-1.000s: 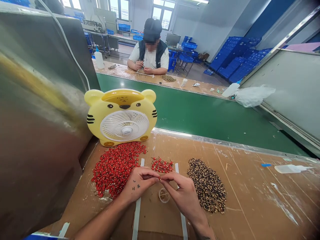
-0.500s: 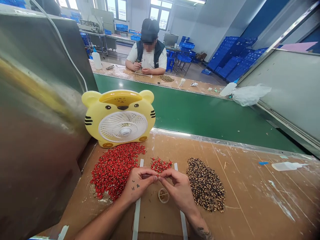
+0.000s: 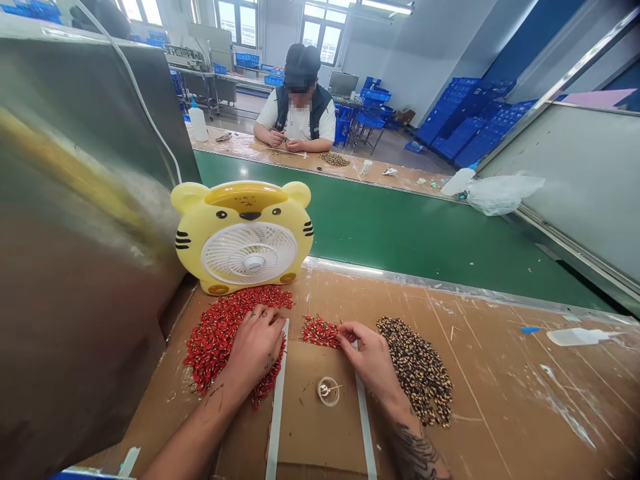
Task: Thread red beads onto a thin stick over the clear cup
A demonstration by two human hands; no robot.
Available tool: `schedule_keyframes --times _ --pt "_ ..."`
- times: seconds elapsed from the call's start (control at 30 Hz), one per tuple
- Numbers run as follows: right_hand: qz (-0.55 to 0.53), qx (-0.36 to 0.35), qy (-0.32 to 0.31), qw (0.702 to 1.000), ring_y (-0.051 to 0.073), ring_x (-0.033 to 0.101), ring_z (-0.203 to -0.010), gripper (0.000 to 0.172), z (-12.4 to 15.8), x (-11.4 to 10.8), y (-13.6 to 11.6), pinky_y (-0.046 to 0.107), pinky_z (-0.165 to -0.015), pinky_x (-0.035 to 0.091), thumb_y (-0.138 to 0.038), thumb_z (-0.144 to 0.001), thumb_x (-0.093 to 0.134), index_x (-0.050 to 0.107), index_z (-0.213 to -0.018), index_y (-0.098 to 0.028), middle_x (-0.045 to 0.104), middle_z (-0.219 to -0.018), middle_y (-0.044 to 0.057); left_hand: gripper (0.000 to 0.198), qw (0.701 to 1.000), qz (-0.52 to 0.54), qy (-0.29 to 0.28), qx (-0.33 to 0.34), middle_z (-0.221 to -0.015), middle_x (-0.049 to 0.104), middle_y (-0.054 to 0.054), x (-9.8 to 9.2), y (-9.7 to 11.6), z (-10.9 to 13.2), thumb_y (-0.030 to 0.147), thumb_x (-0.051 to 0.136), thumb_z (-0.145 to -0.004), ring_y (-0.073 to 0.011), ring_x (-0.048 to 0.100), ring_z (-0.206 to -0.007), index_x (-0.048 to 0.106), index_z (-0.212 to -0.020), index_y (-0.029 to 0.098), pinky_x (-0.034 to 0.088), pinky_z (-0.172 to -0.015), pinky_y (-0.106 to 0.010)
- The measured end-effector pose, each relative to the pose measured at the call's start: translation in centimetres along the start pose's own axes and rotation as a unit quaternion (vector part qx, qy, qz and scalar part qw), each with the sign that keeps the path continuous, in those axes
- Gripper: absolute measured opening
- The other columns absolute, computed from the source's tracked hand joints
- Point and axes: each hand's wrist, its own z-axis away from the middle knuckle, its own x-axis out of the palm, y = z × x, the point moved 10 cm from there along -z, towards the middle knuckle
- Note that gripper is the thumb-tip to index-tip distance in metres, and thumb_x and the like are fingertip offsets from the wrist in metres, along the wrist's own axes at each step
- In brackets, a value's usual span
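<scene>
My left hand [image 3: 257, 340] is over the large pile of small red pieces with thin stems [image 3: 213, 340]. Its fingers curl down among them, and the fingertips and whatever they pinch are hidden. At the right edge of a smaller red group [image 3: 320, 330], my right hand [image 3: 367, 353] has thumb and forefinger closed on a small red piece [image 3: 341, 335], mostly covered by the fingertips. A small round clear cup [image 3: 329, 392] with a thin stick in it stands on the cardboard between two white strips. Black-and-tan small pieces [image 3: 417, 373] lie heaped right of my right hand.
A yellow animal-faced fan [image 3: 243, 233] stands behind the red pile, beside a metal housing [image 3: 85, 233] on the left. A green belt [image 3: 400, 227] runs across beyond the table. Across it sits another person [image 3: 303, 107]. A squeeze bottle [image 3: 573, 336] lies at right.
My hands have parted from where their fingertips met. The left has gone left onto the large red pile, the right to the edge of the small red group.
</scene>
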Motion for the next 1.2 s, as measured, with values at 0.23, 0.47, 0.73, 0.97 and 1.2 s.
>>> schedule_keyframes --times 0.23,0.47,0.73,0.97,1.2 --pt "-0.010 -0.002 0.016 1.000 0.023 0.067 -0.080 0.017 0.7 -1.4 0.4 0.033 -0.075 0.052 -0.029 -0.091 0.056 0.070 -0.089 -0.020 0.074 -0.089 0.007 0.027 0.995 -0.026 -0.101 0.004 -0.097 0.068 -0.013 2.9 0.7 -0.7 0.006 0.045 -0.090 -0.0275 0.058 -0.095 0.070 -0.091 0.016 0.045 -0.086 -0.040" --pt "-0.066 0.010 -0.138 0.988 0.019 0.065 -0.075 0.014 4.9 -0.3 -0.4 0.028 -0.068 0.048 -0.033 -0.089 0.064 0.071 -0.089 -0.020 0.072 -0.082 0.003 0.029 0.997 0.047 -0.064 -0.002 -0.095 0.068 -0.011 3.0 -0.1 -0.2 0.008 0.043 -0.092 -0.0242 0.061 -0.093 0.071 -0.095 0.017 0.046 -0.085 -0.034" --pt "-0.095 -0.017 -0.173 0.980 0.017 0.065 -0.076 0.014 5.9 1.7 -1.9 0.027 -0.072 0.046 -0.029 -0.092 0.063 0.073 -0.085 -0.021 0.072 -0.081 0.002 0.032 0.997 0.077 0.000 -0.001 -0.092 0.069 -0.007 1.9 -0.7 0.1 0.008 0.043 -0.092 -0.0202 0.063 -0.089 0.071 -0.097 0.021 0.048 -0.082 -0.030" --pt "-0.077 -0.051 -0.183 0.979 0.016 0.061 -0.072 0.018 5.9 1.9 -2.7 0.025 -0.067 0.042 -0.031 -0.094 0.062 0.070 -0.082 -0.020 0.069 -0.077 0.001 0.025 0.999 0.010 -0.015 0.026 -0.101 0.068 -0.011 1.1 0.4 0.1 0.013 0.049 -0.091 -0.0254 0.057 -0.100 0.071 -0.097 0.021 0.044 -0.091 -0.038" --pt "-0.070 -0.056 -0.183 0.979 0.015 0.060 -0.071 0.021 5.9 2.3 -2.9 0.025 -0.067 0.042 -0.033 -0.094 0.061 0.069 -0.081 -0.019 0.066 -0.076 0.002 0.026 0.995 -0.051 -0.081 -0.003 -0.091 0.068 -0.012 2.3 0.5 -0.9 0.016 0.047 -0.093 -0.0282 0.057 -0.091 0.072 -0.087 0.019 0.044 -0.081 -0.041"
